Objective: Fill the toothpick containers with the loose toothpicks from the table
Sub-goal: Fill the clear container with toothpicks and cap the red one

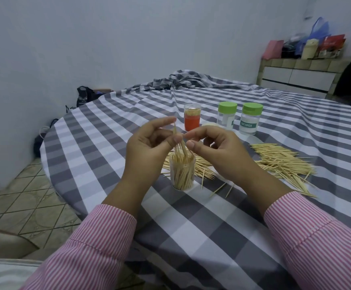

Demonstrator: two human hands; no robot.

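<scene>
progress: the task is partly done, judging by what lies on the table (191, 216). the clear cup (182, 174) is the landmark for all positions below. it stands open and upright on the checked cloth and is packed nearly to its rim with toothpicks

hands: the left hand (149, 147) is directly above the cup, thumb and forefinger pinching a small bundle of toothpicks (179, 146) whose lower ends reach into the cup mouth. the right hand (218, 149) is above and just right of the cup, fingers curled, fingertips meeting the same bundle near its upper part; whether it grips or only steadies the bundle cannot be told

remaining work: a loose pile (283, 162) lies well to the right of the cup, a smaller heap (199, 166) lies just behind it, and a few strays sit to its lower right

other containers: behind the cup stands an orange jar (192, 120) with a clear cap, toothpick tips showing at its top, so it appears full. further right behind the cup stand two clear jars with green lids (227, 116), (251, 119); both are closed and look empty, so they likely still need filling
</scene>
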